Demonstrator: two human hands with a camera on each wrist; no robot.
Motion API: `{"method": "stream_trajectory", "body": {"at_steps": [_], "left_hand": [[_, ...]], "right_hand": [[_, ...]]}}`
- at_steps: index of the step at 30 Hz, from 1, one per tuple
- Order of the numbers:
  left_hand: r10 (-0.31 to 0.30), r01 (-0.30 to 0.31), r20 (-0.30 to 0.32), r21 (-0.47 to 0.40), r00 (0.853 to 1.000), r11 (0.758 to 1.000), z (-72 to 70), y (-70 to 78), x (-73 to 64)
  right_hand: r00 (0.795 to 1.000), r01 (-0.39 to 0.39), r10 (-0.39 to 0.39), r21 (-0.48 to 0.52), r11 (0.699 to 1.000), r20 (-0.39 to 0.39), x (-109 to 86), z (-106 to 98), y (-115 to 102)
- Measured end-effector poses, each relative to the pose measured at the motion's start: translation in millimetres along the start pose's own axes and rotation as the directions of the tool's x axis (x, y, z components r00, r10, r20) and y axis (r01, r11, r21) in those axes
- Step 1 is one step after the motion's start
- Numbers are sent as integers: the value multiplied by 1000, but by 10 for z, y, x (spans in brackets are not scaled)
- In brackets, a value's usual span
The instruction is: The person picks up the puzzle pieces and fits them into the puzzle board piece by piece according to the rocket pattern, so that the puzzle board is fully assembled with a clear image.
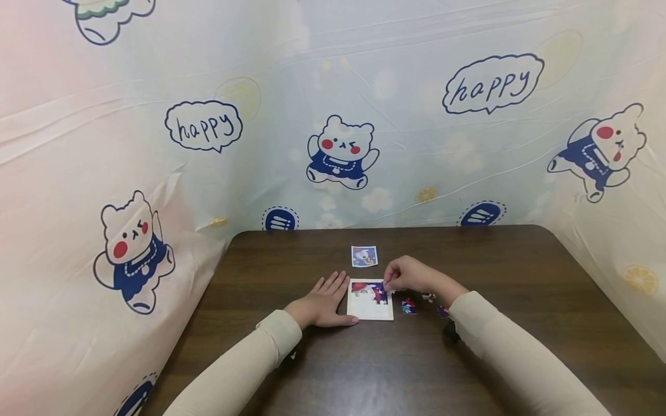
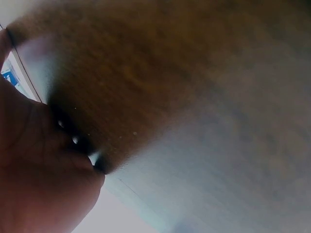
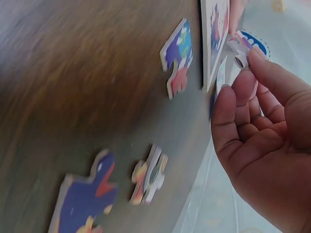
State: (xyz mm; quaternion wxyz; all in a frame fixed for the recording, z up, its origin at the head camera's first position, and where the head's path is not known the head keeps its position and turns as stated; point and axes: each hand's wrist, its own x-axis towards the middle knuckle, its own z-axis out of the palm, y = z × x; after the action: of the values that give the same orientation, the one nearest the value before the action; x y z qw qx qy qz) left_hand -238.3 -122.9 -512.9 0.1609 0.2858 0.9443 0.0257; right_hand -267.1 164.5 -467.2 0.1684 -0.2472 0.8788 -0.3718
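Observation:
A jigsaw puzzle board [image 1: 368,314] with a white border lies on the table, its upper part filled with picture pieces. My left hand [image 1: 321,305] rests flat and spread on the table to its left, the thumb reaching the board's lower left corner. At the board's right edge, my right hand [image 1: 409,274] pinches a puzzle piece [image 3: 239,47] between thumb and index finger. Several loose pieces lie on the right: a blue and red piece [image 3: 179,56], a small pale piece [image 3: 149,175] and a dark blue piece [image 3: 82,201]. In the left wrist view the palm [image 2: 34,170] shows, mostly dark.
Beyond the board lies a small square picture card [image 1: 364,256] of a white cartoon figure. The brown wooden table [image 1: 374,370] meets a printed cloth [image 1: 406,144] at the back and sides. The right forearm [image 1: 515,346] passes close to the loose pieces.

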Motion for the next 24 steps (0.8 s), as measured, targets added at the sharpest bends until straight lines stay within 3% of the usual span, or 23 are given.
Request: {"method": "stream_trajectory", "body": {"at_steps": [6,11,24], "left_hand": [[11,-11,-6,-30,1000,999,-2,-2,-4],[7,-7,-5,14,1000,1000,17,-26,15],[2,-2,-3,22,1000,1000,33,-31,23]], "right_hand": [[999,27,-27,32,999,21,86,89,-36],[999,28,-30,60,998,44,152,138,-76],[992,81,-86,57,995,88,327,279,-187]]}}
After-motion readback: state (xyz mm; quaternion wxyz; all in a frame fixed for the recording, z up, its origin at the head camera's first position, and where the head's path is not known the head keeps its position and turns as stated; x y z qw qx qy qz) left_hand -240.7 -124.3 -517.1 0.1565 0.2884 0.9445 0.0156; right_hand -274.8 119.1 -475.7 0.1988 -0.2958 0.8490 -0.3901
